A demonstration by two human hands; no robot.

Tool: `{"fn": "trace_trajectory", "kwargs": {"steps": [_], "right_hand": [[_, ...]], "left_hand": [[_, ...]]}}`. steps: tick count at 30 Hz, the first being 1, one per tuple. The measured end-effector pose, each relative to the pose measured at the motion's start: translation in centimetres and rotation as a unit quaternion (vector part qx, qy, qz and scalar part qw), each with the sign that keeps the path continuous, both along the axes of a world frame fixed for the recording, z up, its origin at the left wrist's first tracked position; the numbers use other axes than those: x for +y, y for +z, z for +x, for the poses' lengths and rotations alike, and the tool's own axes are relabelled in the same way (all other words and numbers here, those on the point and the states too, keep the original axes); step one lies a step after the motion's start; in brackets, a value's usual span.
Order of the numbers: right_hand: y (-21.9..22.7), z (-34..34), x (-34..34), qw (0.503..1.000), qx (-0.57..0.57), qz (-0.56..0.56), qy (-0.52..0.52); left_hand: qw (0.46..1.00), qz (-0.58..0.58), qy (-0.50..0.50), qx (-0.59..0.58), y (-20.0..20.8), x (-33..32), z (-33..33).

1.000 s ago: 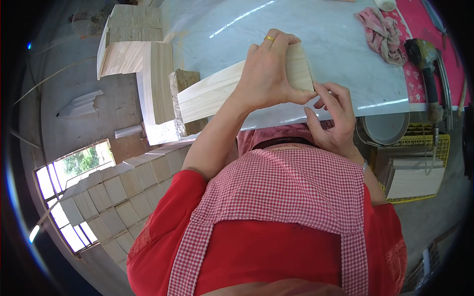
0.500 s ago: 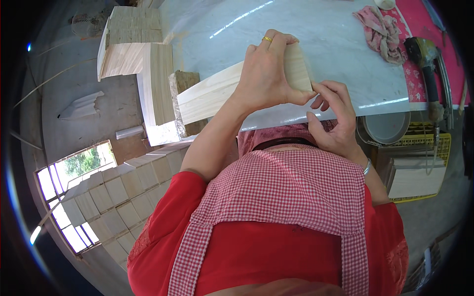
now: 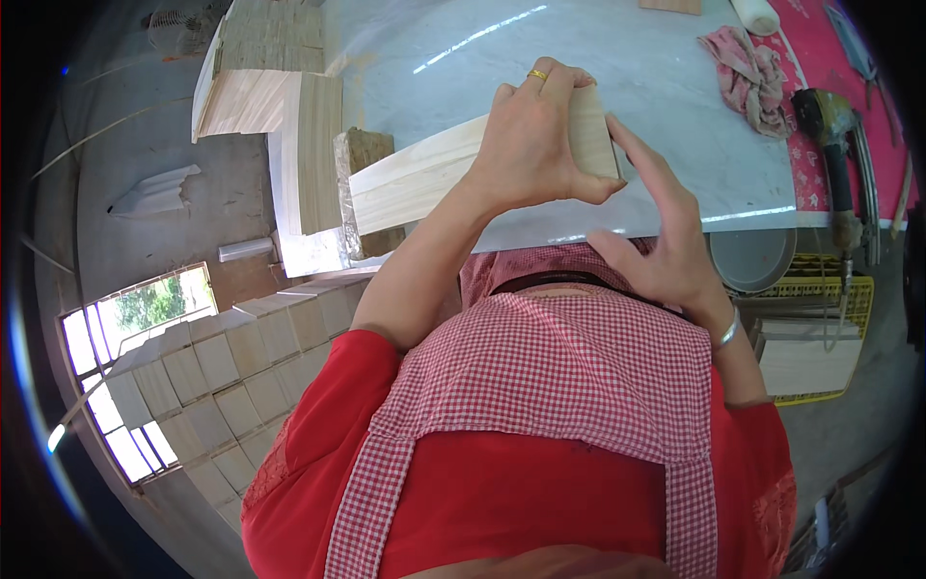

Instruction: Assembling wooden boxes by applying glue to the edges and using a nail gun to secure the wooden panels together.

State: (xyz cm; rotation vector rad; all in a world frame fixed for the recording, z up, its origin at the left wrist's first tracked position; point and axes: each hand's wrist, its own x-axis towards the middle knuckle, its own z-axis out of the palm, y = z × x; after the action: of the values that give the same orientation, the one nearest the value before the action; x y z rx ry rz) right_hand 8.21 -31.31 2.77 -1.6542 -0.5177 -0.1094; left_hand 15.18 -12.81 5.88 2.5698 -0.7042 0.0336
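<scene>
A pale wooden board piece lies across the table's near edge, its left end against a rough block partly covered in clear wrap. My left hand spans the wood near its right end, thumb on the near side and fingers over the far side. Close by that right end is my right hand, with thumb and forefinger spread wide and nothing visible between them. The forefinger's tip is at the wood's end edge; whether it touches I cannot tell.
Stacked wooden boards stand at the table's left. Farther right are a crumpled pink cloth, a white roll and a nail-gun-like air tool. Below the edge sit a round basin and a yellow crate. More wood blocks are piled lower left.
My right hand has opened, its thumb and forefinger moving apart at the wood's right end. The left hand keeps its grip. The whole view has shifted slightly.
</scene>
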Motion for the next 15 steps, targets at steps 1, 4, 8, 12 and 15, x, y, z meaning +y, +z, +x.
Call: {"fn": "trace_trajectory", "kwargs": {"steps": [1, 4, 8, 12, 15], "right_hand": [[0.1, -0.6, -0.4, 1.000, -0.001, -0.002, 0.003], [0.5, -2.0, -2.3, 0.999, 0.019, -0.021, 0.041], [0.9, -2.5, -5.2, 0.994, 0.056, -0.078, 0.057], [-0.4, -0.7, -12.9, 0.873, -0.076, -0.363, -0.317], [-2.2, 0.4, -20.6, 0.758, -0.110, -0.499, -0.406]], "left_hand": [[1.000, 0.002, 0.000, 0.002, 0.1, 0.0, -0.1], [1.000, 0.006, 0.001, -0.005, 0.2, -0.3, -0.1], [1.000, 0.006, -0.001, -0.012, 0.2, 0.0, 0.0], [1.000, 0.009, 0.017, -0.022, -0.3, 0.3, -0.3], [0.999, -0.006, 0.019, -0.026, -0.5, 0.4, -0.2]]}}
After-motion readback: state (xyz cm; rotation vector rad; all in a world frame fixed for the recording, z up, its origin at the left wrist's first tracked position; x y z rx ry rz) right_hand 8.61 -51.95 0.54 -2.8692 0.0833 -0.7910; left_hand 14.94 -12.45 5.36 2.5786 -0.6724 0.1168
